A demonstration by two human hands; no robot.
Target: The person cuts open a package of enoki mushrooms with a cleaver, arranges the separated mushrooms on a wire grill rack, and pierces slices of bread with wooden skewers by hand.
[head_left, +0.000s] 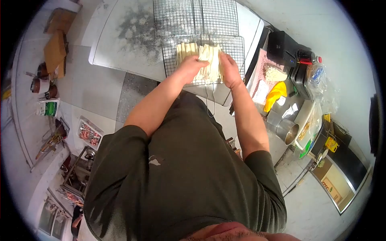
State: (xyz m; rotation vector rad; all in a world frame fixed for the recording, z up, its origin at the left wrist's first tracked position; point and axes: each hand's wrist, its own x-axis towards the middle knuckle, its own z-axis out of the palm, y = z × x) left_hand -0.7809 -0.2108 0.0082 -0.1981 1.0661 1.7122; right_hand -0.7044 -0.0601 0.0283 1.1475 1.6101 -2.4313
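A bundle of pale, flat strips [210, 60] that look like dough or noodles lies lengthwise on a black wire rack [237, 44]. My left hand [191, 68] is closed at the bundle's left side, its thumb laid over the strips. On the opposite side, my right hand [231, 71] presses against the right edge, with its fingertips partly hidden. More pale strips [185, 50] lie on the rack just beyond my left hand. A thin dark cord or loop [210, 106] hangs below the rack's near edge.
A second wire rack [217, 18] lies farther back on the white table [108, 44], which is dusted with powder. To the right are a yellow cloth or glove [275, 96], a metal pot [287, 130] and a black box [282, 48]. A tray of skewers [89, 133] sits low at left.
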